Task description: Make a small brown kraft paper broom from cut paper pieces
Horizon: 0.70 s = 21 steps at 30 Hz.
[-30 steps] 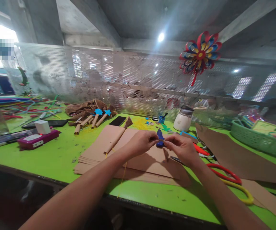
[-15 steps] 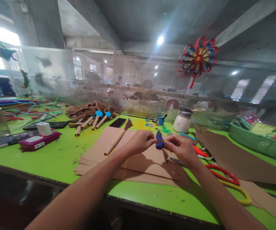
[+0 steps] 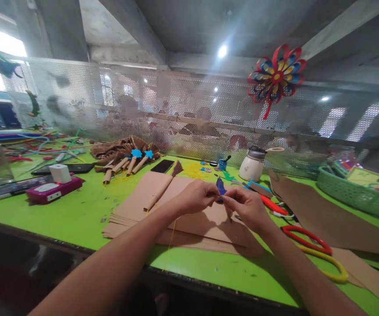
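Note:
My left hand (image 3: 204, 195) is closed in a pinch over the stack of brown paper sheets (image 3: 189, 221). Fingertip to fingertip with it, my right hand (image 3: 243, 204) pinches too. Between them they seem to hold a thin brown strip, mostly covered by the fingers. Just behind the fingertips a dark blue object (image 3: 221, 186) shows in part; its kind is unclear. A small pleated brown paper piece (image 3: 229, 213) shows below my right hand. On the stack, left of my hands, lies a rolled brown paper stick (image 3: 159, 193) with a fringed end and yellow thread.
Red-and-yellow-handled scissors (image 3: 308, 241) lie beside my right forearm. Behind stand a white jar (image 3: 251, 166) and a small blue pot (image 3: 222, 164). A green basket (image 3: 357, 191) is at right. At left are paper fans (image 3: 136, 162), a phone (image 3: 162, 166) and a purple box (image 3: 54, 191).
My hands have drawn together; their fingertips now meet and cover more of the dark blue object and brown strip. The view has shifted slightly.

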### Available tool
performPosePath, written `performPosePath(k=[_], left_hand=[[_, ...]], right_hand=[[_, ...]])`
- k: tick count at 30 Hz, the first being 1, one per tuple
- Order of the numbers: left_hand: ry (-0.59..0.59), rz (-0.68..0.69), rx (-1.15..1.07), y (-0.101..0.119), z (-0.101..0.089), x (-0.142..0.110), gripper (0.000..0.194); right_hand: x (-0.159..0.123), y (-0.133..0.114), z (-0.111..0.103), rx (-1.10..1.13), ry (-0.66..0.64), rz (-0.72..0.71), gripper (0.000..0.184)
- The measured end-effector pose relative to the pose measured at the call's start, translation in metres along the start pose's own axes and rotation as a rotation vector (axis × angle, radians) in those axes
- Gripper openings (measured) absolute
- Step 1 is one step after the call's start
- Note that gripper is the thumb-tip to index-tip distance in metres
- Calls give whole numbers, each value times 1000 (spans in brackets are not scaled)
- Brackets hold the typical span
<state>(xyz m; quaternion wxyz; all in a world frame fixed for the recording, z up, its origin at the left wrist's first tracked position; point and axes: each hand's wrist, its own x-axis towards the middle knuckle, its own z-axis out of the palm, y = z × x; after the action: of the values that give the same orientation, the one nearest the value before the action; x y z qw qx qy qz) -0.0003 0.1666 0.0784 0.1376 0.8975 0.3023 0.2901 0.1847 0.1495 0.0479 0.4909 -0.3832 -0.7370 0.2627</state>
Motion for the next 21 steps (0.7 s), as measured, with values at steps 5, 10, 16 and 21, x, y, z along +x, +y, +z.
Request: performPosePath(k=[5, 10, 16, 21], left_hand=[[55, -36, 10, -5, -3, 1, 30], [55, -51, 9, -8, -6, 0, 35], [151, -171, -58, -16, -16, 0, 38], [395, -326, -310, -25, -22, 3, 32]], right_hand=[[0, -3, -2, 5, 41, 8, 23], [0, -6, -4, 37, 36, 29, 26], [4, -1, -7, 162, 106, 66, 24], [7, 6, -7, 307, 270, 116, 23]])
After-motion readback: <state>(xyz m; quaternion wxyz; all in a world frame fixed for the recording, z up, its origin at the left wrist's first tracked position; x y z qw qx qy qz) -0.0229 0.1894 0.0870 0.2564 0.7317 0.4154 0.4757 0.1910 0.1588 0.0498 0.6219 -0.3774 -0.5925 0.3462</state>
